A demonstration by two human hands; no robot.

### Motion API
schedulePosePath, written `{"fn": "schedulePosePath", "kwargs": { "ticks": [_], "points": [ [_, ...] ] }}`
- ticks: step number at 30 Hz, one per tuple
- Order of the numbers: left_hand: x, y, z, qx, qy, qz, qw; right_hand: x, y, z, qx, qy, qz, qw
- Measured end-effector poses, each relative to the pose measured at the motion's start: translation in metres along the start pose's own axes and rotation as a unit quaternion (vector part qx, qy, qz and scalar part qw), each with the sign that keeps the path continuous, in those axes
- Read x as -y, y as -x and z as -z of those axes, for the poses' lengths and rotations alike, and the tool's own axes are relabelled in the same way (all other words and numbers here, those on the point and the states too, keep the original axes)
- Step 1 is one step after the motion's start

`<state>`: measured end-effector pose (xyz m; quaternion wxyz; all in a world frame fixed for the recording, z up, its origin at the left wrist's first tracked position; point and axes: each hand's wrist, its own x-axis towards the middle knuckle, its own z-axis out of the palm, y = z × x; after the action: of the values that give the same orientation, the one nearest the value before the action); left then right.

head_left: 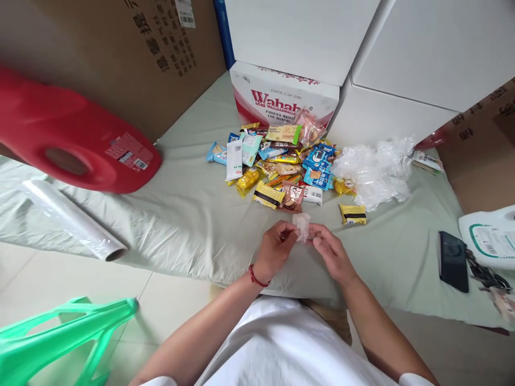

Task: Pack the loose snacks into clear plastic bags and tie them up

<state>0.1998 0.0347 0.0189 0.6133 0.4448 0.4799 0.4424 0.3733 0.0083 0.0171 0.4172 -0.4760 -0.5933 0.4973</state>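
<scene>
Small clear bag (crumpled, pinched)

The person wears a white short-sleeved shirt, its sleeve ends showing at the bottom of the view on both sides. Both forearms are bare. A thin red string bracelet with a small bead circles the wrist of the left hand. The right hand carries no ring or band.

1. A home storeroom or stock corner is suggested by stacked cardboard cartons and white boxes.
2. A sheet-covered mattress is laid on floor tiles.
3. Assorted packaged snacks are heaped there.
</scene>
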Motion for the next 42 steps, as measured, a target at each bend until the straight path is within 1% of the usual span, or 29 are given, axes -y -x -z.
{"fn": "schedulePosePath", "kwargs": {
  "ticks": [2,3,5,6,7,8,10,11,13,15,16,17,19,20,22,23,25,27,28,29,31,32,34,35,36,37,38,39,42],
  "points": [
    [0.004,0.005,0.003,-0.008,-0.010,-0.024,1.000,-0.003,0.002,-0.006,-0.035,-0.051,-0.061,0.996],
    [0.005,0.007,0.005,-0.013,0.001,-0.022,1.000,-0.004,0.002,-0.007,-0.064,-0.064,-0.082,0.993],
    [0.007,0.008,0.012,-0.035,0.046,0.002,0.998,-0.005,-0.001,-0.008,-0.128,-0.101,-0.117,0.980],
    [0.008,0.008,0.016,-0.045,0.075,0.019,0.996,-0.005,-0.002,-0.006,-0.150,-0.129,-0.132,0.971],
    [0.009,0.008,0.020,-0.051,0.106,0.038,0.992,-0.005,-0.003,-0.004,-0.160,-0.157,-0.148,0.963],
    [0.009,0.008,0.023,-0.050,0.138,0.056,0.988,-0.004,-0.004,-0.001,-0.154,-0.181,-0.166,0.957],
    [0.010,0.009,0.028,-0.034,0.196,0.089,0.976,-0.002,-0.004,0.005,-0.123,-0.209,-0.196,0.950],
    [0.010,0.010,0.029,-0.028,0.217,0.100,0.971,-0.001,-0.004,0.008,-0.116,-0.215,-0.199,0.949],
    [0.010,0.012,0.029,-0.028,0.230,0.102,0.967,0.001,-0.003,0.013,-0.125,-0.231,-0.179,0.948],
    [0.010,0.014,0.028,-0.029,0.199,0.082,0.976,0.003,-0.004,0.017,-0.152,-0.256,-0.151,0.943],
    [0.010,0.015,0.027,-0.023,0.170,0.068,0.983,0.003,-0.006,0.018,-0.158,-0.260,-0.150,0.941],
    [0.009,0.016,0.027,-0.011,0.136,0.053,0.989,0.003,-0.007,0.019,-0.155,-0.250,-0.157,0.943],
    [0.009,0.017,0.027,0.015,0.082,0.026,0.996,0.001,-0.011,0.019,-0.128,-0.196,-0.180,0.955],
    [0.009,0.016,0.027,0.019,0.073,0.016,0.997,0.001,-0.013,0.019,-0.113,-0.168,-0.188,0.961],
    [0.011,0.015,0.030,0.006,0.108,0.020,0.994,-0.001,-0.016,0.020,-0.107,-0.156,-0.192,0.963],
    [0.012,0.014,0.031,-0.004,0.142,0.036,0.989,-0.001,-0.017,0.020,-0.118,-0.174,-0.197,0.958],
    [0.015,0.012,0.034,-0.015,0.203,0.081,0.976,0.000,-0.016,0.023,-0.148,-0.231,-0.225,0.935],
    [0.018,0.012,0.036,-0.019,0.219,0.104,0.970,0.001,-0.013,0.024,-0.157,-0.276,-0.260,0.912],
    [0.020,0.012,0.037,-0.024,0.206,0.093,0.974,0.001,-0.011,0.025,-0.153,-0.288,-0.271,0.906],
    [0.020,0.013,0.037,-0.031,0.176,0.065,0.982,0.002,-0.010,0.025,-0.147,-0.293,-0.277,0.903],
    [0.017,0.015,0.036,-0.043,0.065,-0.032,0.996,0.003,-0.008,0.024,-0.135,-0.296,-0.278,0.904],
    [0.014,0.016,0.035,-0.042,-0.007,-0.088,0.995,0.003,-0.008,0.023,-0.129,-0.295,-0.278,0.905],
    [0.004,0.016,0.033,-0.011,-0.144,-0.178,0.973,0.004,-0.010,0.024,-0.117,-0.291,-0.284,0.906],
    [0.000,0.016,0.031,0.014,-0.189,-0.204,0.960,0.005,-0.011,0.024,-0.114,-0.287,-0.287,0.907],
    [-0.004,0.015,0.030,0.039,-0.212,-0.215,0.953,0.005,-0.013,0.025,-0.117,-0.284,-0.286,0.908],
    [-0.007,0.015,0.028,0.055,-0.215,-0.212,0.952,0.006,-0.014,0.026,-0.125,-0.285,-0.281,0.908],
    [-0.008,0.014,0.026,0.056,-0.205,-0.201,0.956,0.007,-0.014,0.027,-0.139,-0.290,-0.270,0.908],
    [-0.007,0.014,0.024,0.037,-0.189,-0.185,0.964,0.008,-0.014,0.027,-0.158,-0.295,-0.254,0.907],
    [0.002,0.014,0.019,-0.084,-0.146,-0.135,0.976,0.010,-0.005,0.020,-0.219,-0.280,-0.197,0.914]
  ]
}}
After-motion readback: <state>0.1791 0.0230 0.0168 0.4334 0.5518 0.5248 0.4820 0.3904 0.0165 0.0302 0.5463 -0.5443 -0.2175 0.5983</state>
